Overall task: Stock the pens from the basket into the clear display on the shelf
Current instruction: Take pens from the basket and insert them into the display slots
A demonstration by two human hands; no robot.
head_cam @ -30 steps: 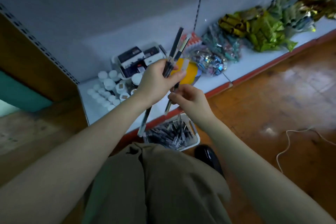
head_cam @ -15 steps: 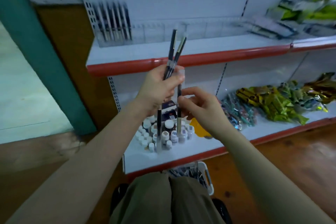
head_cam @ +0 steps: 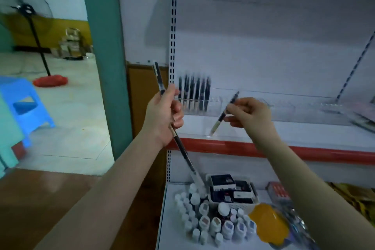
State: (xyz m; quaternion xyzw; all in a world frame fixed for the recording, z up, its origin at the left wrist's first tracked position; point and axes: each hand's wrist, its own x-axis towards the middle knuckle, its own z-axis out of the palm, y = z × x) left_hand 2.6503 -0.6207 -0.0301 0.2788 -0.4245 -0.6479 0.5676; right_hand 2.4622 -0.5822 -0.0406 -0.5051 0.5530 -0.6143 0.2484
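My left hand grips a bundle of long dark pens that slants from upper left to lower right, in front of the shelf's left upright. My right hand pinches a single pen, tilted with its pale end pointing down-left, just in front of the clear display on the upper shelf. Several dark pens stand in the display's leftmost slots; the slots further right look bare. The basket is out of view.
The upper shelf has a red front edge. On the lower shelf stand several small white-capped bottles, a white basket of boxes and a yellow packet. A blue stool and a fan stand are at the left.
The view has risen from the floor basket to the upper shelf. My right hand has drawn one pen out of the bundle and carried it right, toward the display; my hands have parted.
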